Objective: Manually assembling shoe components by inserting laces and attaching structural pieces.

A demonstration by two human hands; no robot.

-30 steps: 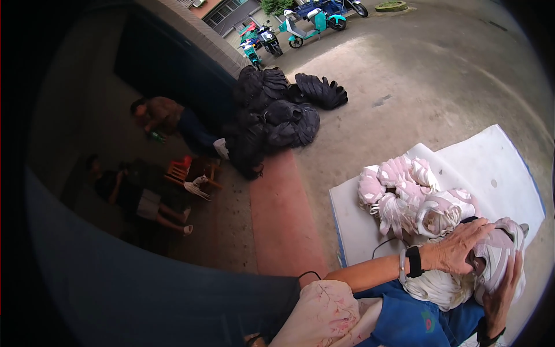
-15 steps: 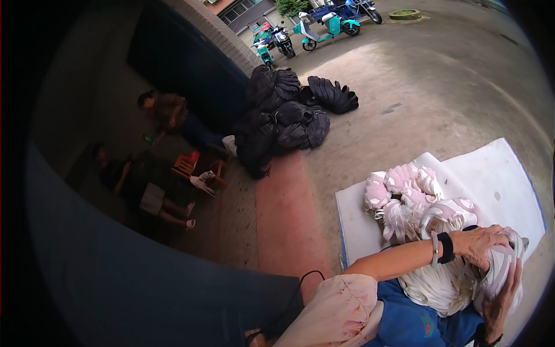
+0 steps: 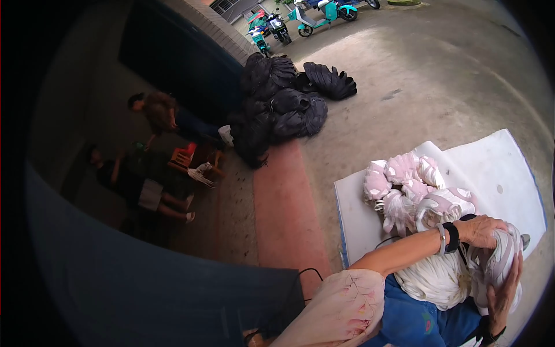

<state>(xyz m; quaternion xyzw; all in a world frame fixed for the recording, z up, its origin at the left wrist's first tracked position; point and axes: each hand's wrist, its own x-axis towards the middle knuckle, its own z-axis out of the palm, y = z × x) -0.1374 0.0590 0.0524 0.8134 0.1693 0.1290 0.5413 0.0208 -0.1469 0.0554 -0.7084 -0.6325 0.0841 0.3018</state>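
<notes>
At the right of the view, a white shoe upper with pale grey-pink panels (image 3: 502,257) is held between my two hands over my lap. My left hand (image 3: 483,231) reaches across and closes its fingers on the top opening. Along the lower right side, my right hand (image 3: 506,298) wraps its palm and fingers round the upper. A thick bundle of white laces (image 3: 436,283) lies over the blue cloth (image 3: 404,312) on my lap, just left of the upper. Beyond my left wrist sits a cluster of pink-and-white shoe uppers (image 3: 404,188).
The cluster rests on a white sheet (image 3: 485,162) on the concrete. Farther off lie piles of black shoe uppers (image 3: 283,110) beside a red floor strip (image 3: 283,214). Two people (image 3: 162,115) are inside the dark doorway at left, near a wooden stool (image 3: 182,159). Scooters (image 3: 315,20) stand at the back.
The view has shifted slightly, so the background sits higher. Both hands stay on the shoe upper, which has turned a little. The people in the doorway have moved their arms.
</notes>
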